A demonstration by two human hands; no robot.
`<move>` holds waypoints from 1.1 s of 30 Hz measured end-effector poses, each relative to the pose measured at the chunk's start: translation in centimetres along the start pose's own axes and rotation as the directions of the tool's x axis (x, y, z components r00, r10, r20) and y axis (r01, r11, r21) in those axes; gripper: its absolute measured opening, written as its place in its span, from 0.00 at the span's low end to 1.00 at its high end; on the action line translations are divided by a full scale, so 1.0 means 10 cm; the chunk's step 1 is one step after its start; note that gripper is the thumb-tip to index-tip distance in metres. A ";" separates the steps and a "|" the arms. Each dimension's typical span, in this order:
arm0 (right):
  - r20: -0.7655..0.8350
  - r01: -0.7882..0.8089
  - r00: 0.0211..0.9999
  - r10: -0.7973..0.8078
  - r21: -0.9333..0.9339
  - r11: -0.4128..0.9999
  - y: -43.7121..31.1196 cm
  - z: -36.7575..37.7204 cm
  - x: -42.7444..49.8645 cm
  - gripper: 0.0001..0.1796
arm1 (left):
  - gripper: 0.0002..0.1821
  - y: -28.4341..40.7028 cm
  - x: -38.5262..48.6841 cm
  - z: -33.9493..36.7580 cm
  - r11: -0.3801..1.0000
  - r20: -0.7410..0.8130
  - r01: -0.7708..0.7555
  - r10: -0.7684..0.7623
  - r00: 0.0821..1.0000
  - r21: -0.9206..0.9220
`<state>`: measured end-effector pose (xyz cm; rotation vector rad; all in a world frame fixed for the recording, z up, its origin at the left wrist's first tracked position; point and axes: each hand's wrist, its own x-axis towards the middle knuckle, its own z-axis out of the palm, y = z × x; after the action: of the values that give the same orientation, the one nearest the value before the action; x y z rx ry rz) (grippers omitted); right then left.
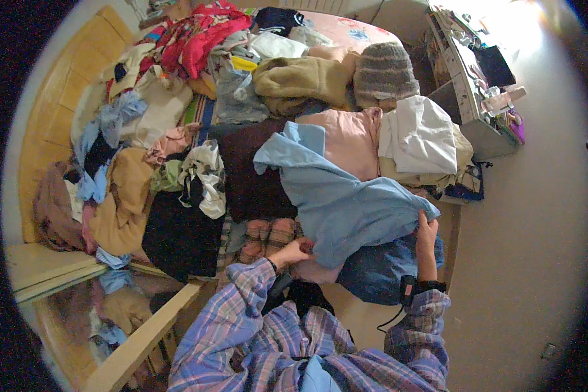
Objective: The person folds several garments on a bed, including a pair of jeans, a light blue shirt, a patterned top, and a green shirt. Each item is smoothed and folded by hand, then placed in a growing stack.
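Observation:
Stretched out before me is a light blue cloth garment (pixel 343 210), spread slantwise over the clothes on the bed. My right hand (pixel 426 232) grips its edge at the right end. At the lower left edge, my left hand (pixel 294 252) pinches the fabric between thumb and fingers. Beneath the garment lie a dark brown folded cloth (pixel 255 181) and a pink folded garment (pixel 355 132), both partly covered. Dark blue clothing (pixel 382 269) sits just below, near my right forearm. Rolled plaid cloth (pixel 267 237) is close to my left hand.
White folded clothes (pixel 424 137) lie at the right, below a grey striped knit item (pixel 386 73) and a tan fleece garment (pixel 301 81). Loose clothes, including a black one (pixel 183 235), heap at the left. A cluttered desk (pixel 490 127) stands upper right; a mirror (pixel 103 313) is lower left.

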<state>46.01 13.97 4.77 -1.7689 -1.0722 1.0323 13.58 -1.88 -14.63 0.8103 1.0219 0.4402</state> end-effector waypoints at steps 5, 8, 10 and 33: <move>-0.047 0.180 0.979 -0.197 -0.238 0.954 0.49 0.00 0.40 0.17 | 0.39 0.03 -0.09 0.29 0.993 -0.208 -0.043 0.065 0.976 0.108; 0.019 0.236 0.971 -0.238 -0.229 0.944 0.51 0.01 0.49 0.16 | 0.40 0.00 0.04 0.47 0.987 -0.481 -0.045 0.115 0.869 0.153; 0.052 0.245 0.969 -0.239 -0.178 0.953 0.45 0.02 0.51 0.16 | 0.38 -0.03 0.12 0.54 0.988 -0.566 -0.079 0.143 0.812 0.135; 0.372 -0.253 0.900 0.227 0.024 0.967 0.48 0.14 -0.39 0.12 | 0.20 1.70 -2.34 0.28 0.931 -0.778 -0.196 0.364 0.512 0.307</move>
<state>44.84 9.16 0.79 -1.7188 -1.0346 1.5844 5.65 -7.72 12.72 0.9559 1.8532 1.1042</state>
